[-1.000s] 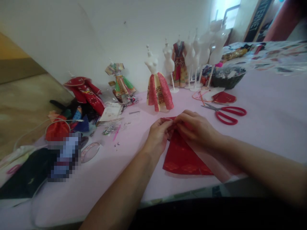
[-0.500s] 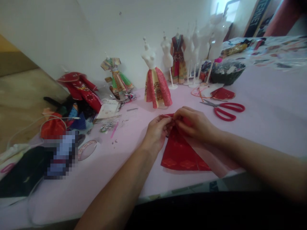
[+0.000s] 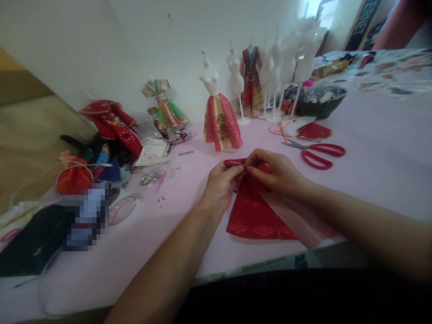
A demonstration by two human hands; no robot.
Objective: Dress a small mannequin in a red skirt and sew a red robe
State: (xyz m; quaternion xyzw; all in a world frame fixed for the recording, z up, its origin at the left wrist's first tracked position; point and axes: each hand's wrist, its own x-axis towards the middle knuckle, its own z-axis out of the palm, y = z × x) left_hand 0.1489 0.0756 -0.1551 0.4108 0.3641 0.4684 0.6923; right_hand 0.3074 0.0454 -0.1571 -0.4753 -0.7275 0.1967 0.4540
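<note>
A small red doll skirt [image 3: 254,216] spreads toward the table's front edge, with paler pink cloth [image 3: 290,216] along its right side. At its narrow top, my left hand [image 3: 221,180] pinches a red band with a light beaded or stitched line along it. My right hand [image 3: 270,168] meets it there, thumb and finger pressed together on the same edge of the skirt. Whether a needle or thread lies between those fingertips is too small to tell. Red-handled scissors [image 3: 319,153] lie beyond my right hand, apart from it.
A small mannequin in a pink and cream skirt [image 3: 222,123] stands ahead, with several bare mannequins [image 3: 236,72] behind. A dark basket [image 3: 320,105] sits at the back right. Pins and small findings [image 3: 151,177], a tape roll [image 3: 122,210] and cloth scraps [image 3: 74,175] lie left.
My right hand's fingers have shifted slightly at the skirt's top, and the red band shows more plainly above my left thumb. The skirt stays in place.
</note>
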